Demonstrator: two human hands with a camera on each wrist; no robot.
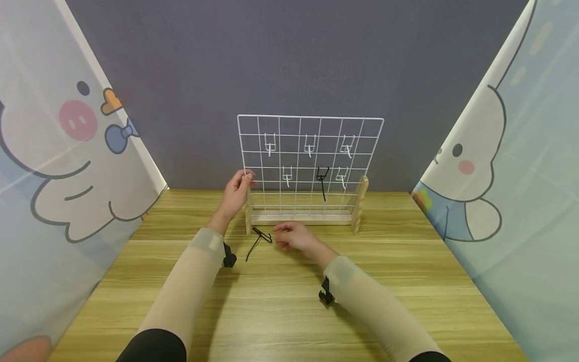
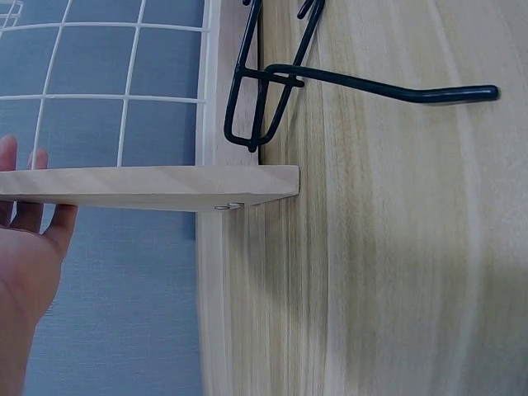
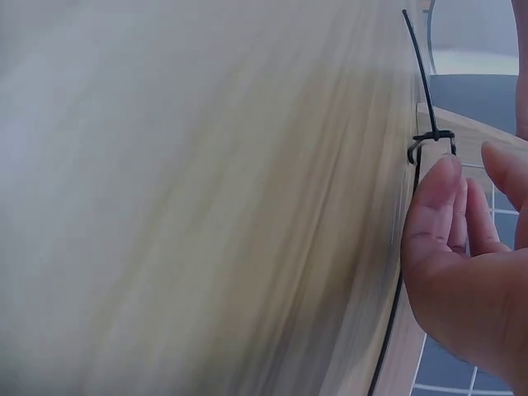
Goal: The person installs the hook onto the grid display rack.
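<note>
My left hand [image 1: 236,193] grips the left wooden post [image 1: 248,216] of a white wire grid rack [image 1: 312,117]. Seen from the left wrist, fingers wrap past both faces of that pale wooden post [image 2: 148,186]. On the table in front of the rack lies a loose black double-pronged display hook [image 1: 255,245] with a long arm. My right hand [image 1: 293,236] hovers just right of it, fingers loosely bent, holding nothing. In the right wrist view the fingertips come close to the hook [image 3: 423,70]; whether they touch it I cannot tell.
Several white hooks [image 1: 270,147] hang on the grid, along with one black hook [image 1: 323,187] in the lower row. A right wooden post [image 1: 360,206] and a bottom bar [image 1: 300,219] support the rack. A grey wall [image 1: 289,60] stands behind the wood-grain table [image 1: 271,311].
</note>
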